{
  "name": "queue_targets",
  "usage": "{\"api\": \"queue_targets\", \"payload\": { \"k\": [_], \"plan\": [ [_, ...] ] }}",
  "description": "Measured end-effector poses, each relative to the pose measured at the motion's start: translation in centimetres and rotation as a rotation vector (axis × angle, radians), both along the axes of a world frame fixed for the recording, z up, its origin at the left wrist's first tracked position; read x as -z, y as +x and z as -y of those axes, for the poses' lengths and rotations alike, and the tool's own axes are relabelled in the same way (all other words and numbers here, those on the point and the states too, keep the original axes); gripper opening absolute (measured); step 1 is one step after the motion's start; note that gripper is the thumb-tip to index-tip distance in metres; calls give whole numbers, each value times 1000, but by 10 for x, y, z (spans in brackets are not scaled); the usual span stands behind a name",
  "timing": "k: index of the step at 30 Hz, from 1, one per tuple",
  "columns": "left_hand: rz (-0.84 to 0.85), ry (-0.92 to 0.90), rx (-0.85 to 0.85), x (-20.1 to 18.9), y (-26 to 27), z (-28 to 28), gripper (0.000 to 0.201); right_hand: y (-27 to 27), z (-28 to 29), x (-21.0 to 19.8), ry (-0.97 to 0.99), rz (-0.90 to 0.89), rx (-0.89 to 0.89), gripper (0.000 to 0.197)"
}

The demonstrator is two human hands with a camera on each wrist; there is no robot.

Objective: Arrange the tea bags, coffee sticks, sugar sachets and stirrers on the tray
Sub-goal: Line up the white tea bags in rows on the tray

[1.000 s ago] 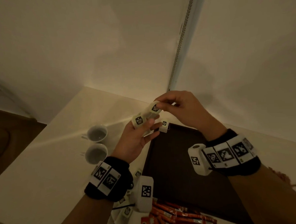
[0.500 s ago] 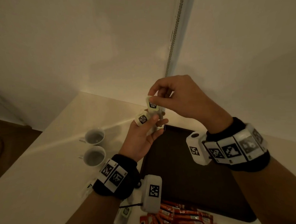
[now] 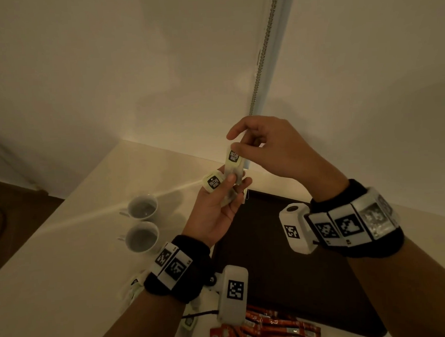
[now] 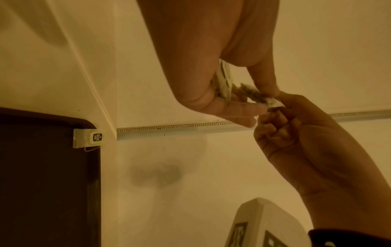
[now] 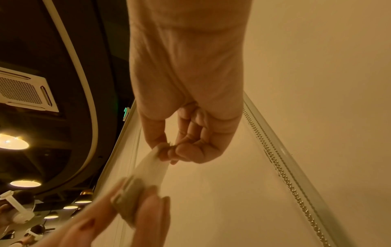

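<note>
Since a second ago I have drawn one pale paper tea bag with a black label (image 3: 233,159) upward out of the small stack of tea bags (image 3: 214,182), so it is nearly free for the dark rectangular tray (image 3: 271,243) below. My right hand (image 3: 272,150) pinches its top edge; my left hand (image 3: 218,207), palm up, grips the stack above the tray's far left corner.

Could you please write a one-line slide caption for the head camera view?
Right hand pinches one tea bag from the bundle in the left hand, above a dark tray.
</note>
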State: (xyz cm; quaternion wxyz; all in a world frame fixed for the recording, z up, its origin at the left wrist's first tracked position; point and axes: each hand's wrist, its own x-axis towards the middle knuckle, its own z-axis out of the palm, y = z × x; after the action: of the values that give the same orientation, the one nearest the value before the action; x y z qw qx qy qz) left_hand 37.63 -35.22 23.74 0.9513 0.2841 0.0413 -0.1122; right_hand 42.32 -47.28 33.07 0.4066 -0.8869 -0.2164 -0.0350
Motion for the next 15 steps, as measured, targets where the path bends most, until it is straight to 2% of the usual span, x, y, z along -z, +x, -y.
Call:
{"api": "queue_targets", "payload": {
  "k": [10,15],
  "plan": [
    [-9,8,2,7,4,2,27,3,9,6,-39,2,14,16],
    [-12,-14,-7,6,3,6,33,1,6,6,-36,16,50,6]
  ]
}}
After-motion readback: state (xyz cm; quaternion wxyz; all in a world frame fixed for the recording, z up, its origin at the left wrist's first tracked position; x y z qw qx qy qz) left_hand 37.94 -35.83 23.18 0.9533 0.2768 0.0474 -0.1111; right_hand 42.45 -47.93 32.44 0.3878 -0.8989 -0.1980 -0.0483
